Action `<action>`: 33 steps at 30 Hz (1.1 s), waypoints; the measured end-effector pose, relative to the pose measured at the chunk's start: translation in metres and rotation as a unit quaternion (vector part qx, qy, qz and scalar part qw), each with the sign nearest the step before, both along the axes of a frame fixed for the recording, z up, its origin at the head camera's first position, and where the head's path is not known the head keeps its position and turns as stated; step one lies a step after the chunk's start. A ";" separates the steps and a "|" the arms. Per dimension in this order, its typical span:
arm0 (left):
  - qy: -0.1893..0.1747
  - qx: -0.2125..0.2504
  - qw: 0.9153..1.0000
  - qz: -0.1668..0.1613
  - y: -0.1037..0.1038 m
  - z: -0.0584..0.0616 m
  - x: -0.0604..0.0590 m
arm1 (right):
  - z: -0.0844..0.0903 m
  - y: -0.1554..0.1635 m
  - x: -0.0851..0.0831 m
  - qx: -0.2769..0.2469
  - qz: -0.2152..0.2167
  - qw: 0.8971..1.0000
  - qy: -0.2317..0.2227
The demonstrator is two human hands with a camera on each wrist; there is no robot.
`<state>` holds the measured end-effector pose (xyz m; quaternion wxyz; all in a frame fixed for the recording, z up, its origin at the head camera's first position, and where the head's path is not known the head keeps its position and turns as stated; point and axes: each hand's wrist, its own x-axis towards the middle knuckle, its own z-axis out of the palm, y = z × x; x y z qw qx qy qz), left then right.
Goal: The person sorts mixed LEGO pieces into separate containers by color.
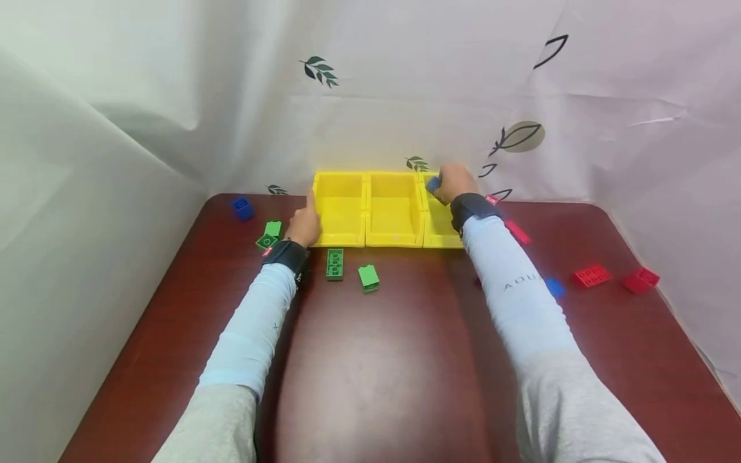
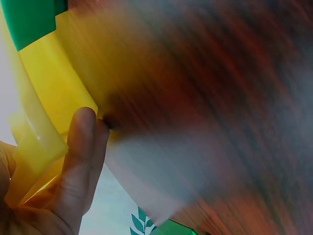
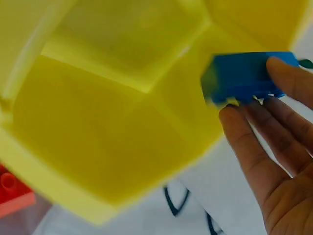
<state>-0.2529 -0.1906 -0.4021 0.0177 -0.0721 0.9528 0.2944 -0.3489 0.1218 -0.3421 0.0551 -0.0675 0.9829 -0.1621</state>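
Three yellow bins stand side by side at the back of the table. My right hand [image 1: 457, 182] pinches a blue building brick [image 3: 244, 73] between thumb and fingers, above the right bin [image 1: 441, 225]. Its studs point toward the fingertips in the right wrist view. At the other end, my left hand [image 1: 304, 225] holds the side wall of the left bin [image 1: 341, 222]. The left wrist view has its fingers [image 2: 80, 147] along the wall's outside, with the thumb partly seen on the other side. The middle bin [image 1: 395, 218] has nothing visible inside.
Green bricks lie around the left hand and in front of the bins, one of them a long brick [image 1: 334, 264]. A blue brick [image 1: 242, 208] sits at the back left. Red bricks [image 1: 592, 276] and another blue brick [image 1: 554, 287] lie right of the right arm. White sheeting surrounds the table.
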 end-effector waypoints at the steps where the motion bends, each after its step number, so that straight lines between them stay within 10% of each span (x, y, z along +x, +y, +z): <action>1: -0.003 0.000 1.000 -0.002 0.003 0.000 -0.001 | -0.006 0.002 -0.004 0.004 -0.010 1.000 0.000; 10: -0.012 0.017 1.000 -0.006 0.019 -0.007 -0.004 | -0.042 0.010 -0.004 -0.004 -0.020 1.000 -0.009; 33: -0.002 0.023 1.000 -0.015 0.027 0.005 -0.006 | -0.029 0.030 0.001 -0.005 0.019 1.000 -0.016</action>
